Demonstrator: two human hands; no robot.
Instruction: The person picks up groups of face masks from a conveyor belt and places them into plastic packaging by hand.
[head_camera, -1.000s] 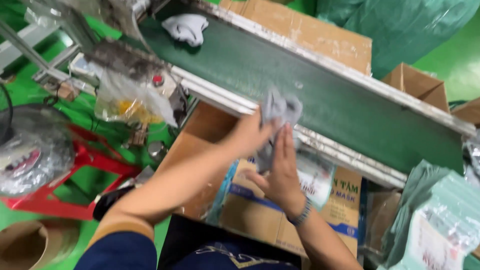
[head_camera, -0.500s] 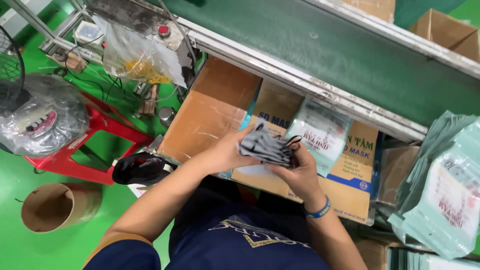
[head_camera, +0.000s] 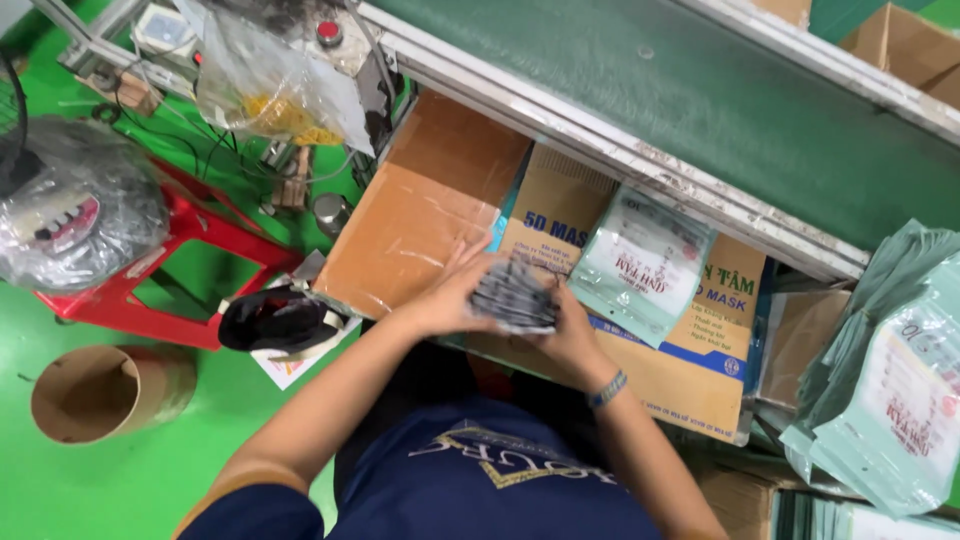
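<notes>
The fingers (head_camera: 462, 268) of the left hand (head_camera: 450, 298) are partly spread and curl over the left end of a stack of grey masks (head_camera: 515, 296). The right hand (head_camera: 568, 335) closes on the other end from below and from the right, with its fingers wrapped around the edge. So both hands press the stack between them, and no gap shows between fingers and masks. The stack lies in front of the person's chest, over a brown carton (head_camera: 420, 215). Its long axis seems to run from the left hand to the right hand, a little tilted downward to the right, but the hands cover part of it. Both hands are equally near, because both touch it.

Just beside the stack, up and to the right, lies a pale green pouch (head_camera: 640, 265) on a printed box (head_camera: 690, 370); it is near the right hand but apart from it. Farther up runs a green conveyor belt (head_camera: 720, 110) with a metal rail. At the far right there is a pile of similar pouches (head_camera: 890, 400). On the left, on the green floor (head_camera: 150, 480), stand a red stool (head_camera: 200, 240) and a cardboard tube (head_camera: 95, 395).
</notes>
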